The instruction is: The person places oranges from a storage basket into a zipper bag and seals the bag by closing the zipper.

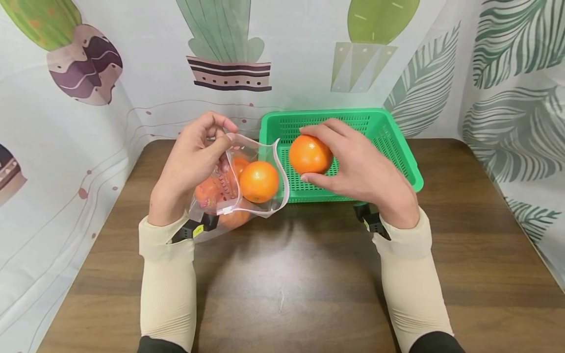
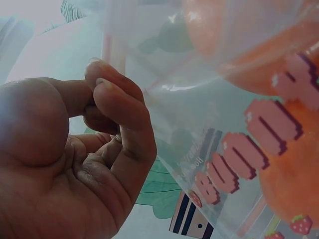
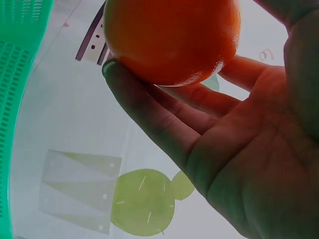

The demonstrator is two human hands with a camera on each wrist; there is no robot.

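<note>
My left hand [image 1: 196, 154] pinches the upper edge of a clear zip bag [image 1: 275, 206], whose mouth gapes toward the right. Several oranges are inside; one orange [image 1: 259, 182] shows at the opening. Pink lettering [image 2: 234, 164] on the plastic fills much of the left wrist view. With fingers and thumb curled round it, my right hand [image 1: 359, 159] grips another orange [image 1: 311, 155], which overlaps the green basket in the head view. In the right wrist view that orange [image 3: 172, 37] rests against the fingers, its top cut off by the frame.
A green plastic basket [image 1: 408, 162] with slotted walls stands at the back of the brown wooden table [image 1: 282, 294]. Behind it hangs a white cloth [image 1: 300, 29] printed with cacti and leaves. A small black camera is strapped at each wrist.
</note>
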